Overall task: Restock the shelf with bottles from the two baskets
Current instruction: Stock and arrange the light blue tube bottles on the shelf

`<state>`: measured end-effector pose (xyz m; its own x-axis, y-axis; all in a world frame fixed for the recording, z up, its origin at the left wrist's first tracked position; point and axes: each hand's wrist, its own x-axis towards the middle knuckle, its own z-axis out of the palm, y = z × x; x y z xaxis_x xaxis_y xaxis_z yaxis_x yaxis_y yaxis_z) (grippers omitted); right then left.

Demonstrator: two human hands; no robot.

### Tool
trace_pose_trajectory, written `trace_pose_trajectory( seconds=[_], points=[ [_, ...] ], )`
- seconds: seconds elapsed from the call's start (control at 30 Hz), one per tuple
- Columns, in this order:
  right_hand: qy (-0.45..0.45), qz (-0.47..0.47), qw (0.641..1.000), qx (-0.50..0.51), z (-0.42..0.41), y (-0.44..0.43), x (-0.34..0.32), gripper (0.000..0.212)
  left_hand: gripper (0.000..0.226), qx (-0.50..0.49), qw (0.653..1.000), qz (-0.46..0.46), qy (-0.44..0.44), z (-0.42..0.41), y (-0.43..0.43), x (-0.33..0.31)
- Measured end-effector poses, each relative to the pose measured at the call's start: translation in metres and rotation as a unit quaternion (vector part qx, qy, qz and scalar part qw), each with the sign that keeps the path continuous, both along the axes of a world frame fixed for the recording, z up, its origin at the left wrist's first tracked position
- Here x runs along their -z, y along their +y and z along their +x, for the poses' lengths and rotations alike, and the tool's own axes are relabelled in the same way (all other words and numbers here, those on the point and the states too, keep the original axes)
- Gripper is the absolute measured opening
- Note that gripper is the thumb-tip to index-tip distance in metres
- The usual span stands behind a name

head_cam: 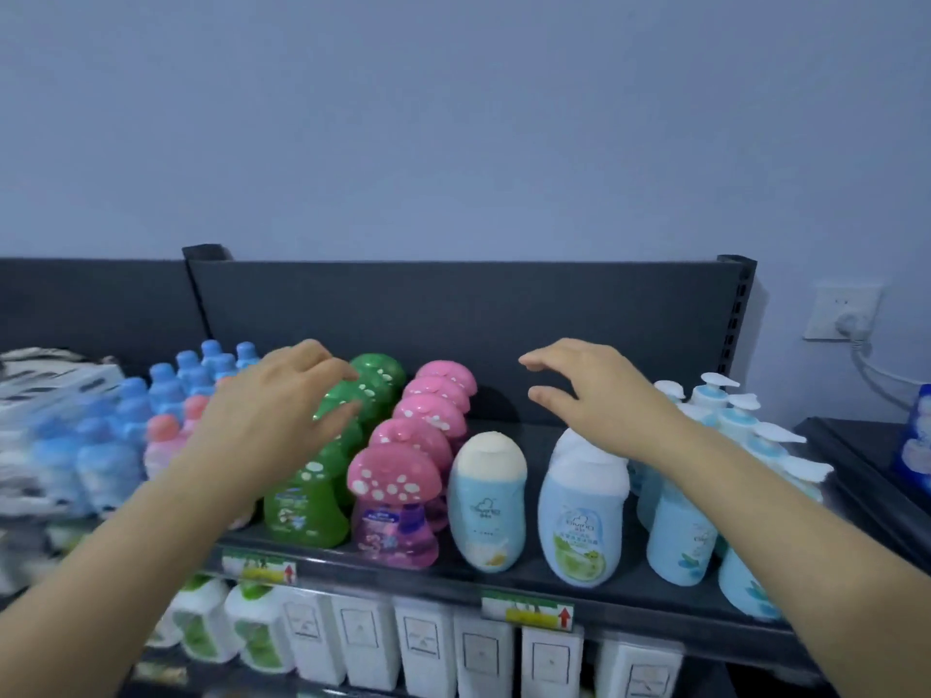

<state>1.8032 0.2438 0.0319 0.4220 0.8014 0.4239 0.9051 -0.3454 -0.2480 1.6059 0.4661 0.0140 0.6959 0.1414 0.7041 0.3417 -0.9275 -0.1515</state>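
Observation:
The top dark shelf (504, 579) carries rows of bottles. A row of green mushroom-capped bottles (307, 501) stands beside a row of pink mushroom-capped bottles (395, 501). My left hand (272, 410) hovers over the green row, its fingers touching a green cap. To the right stand a pale blue bottle with a cream cap (487, 501) and a blue bottle with a green label (582, 516). My right hand (599, 390) hangs open above that bottle's row, fingers spread, holding nothing. No basket is in view.
Small blue and pink bottles (166, 395) fill the shelf's left part. White pump bottles (725, 430) stand at the right. The lower shelf holds white packs (423, 642). The shelf's dark back panel (453, 314) rises behind. A wall socket (844, 314) sits at right.

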Motion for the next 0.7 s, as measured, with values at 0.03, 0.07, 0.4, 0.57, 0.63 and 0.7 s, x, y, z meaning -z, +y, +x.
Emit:
trace_pose_trajectory(
  seconds=[0.03, 0.07, 0.4, 0.57, 0.63, 0.7],
  points=[
    [-0.007, -0.002, 1.000, -0.010, -0.010, 0.009, -0.002, 0.037, 0.034, -0.016, 1.000, -0.003, -0.005, -0.018, 0.012, -0.001],
    [-0.012, -0.003, 1.000, -0.021, -0.022, 0.020, -0.003, 0.036, 0.039, -0.025, 1.000, -0.011, -0.007, -0.036, 0.024, 0.000],
    [-0.014, -0.005, 0.984, -0.175, -0.198, 0.190, 0.039, 0.033, 0.019, -0.199, 0.976, -0.083, 0.033, -0.285, 0.144, 0.079],
    [0.014, -0.104, 0.961, -0.255, -0.310, 0.289, 0.097, 0.037, 0.026, -0.313, 0.934, -0.152, 0.087, -0.434, 0.187, 0.141],
    [0.017, -0.144, 0.952, -0.271, -0.350, 0.324, 0.114, 0.034, 0.029, -0.352, 0.913, -0.175, 0.106, -0.486, 0.202, 0.157],
    [0.019, -0.172, 0.943, -0.286, -0.387, 0.355, 0.125, 0.035, 0.026, -0.390, 0.890, -0.209, 0.106, -0.529, 0.211, 0.165]
  ],
)
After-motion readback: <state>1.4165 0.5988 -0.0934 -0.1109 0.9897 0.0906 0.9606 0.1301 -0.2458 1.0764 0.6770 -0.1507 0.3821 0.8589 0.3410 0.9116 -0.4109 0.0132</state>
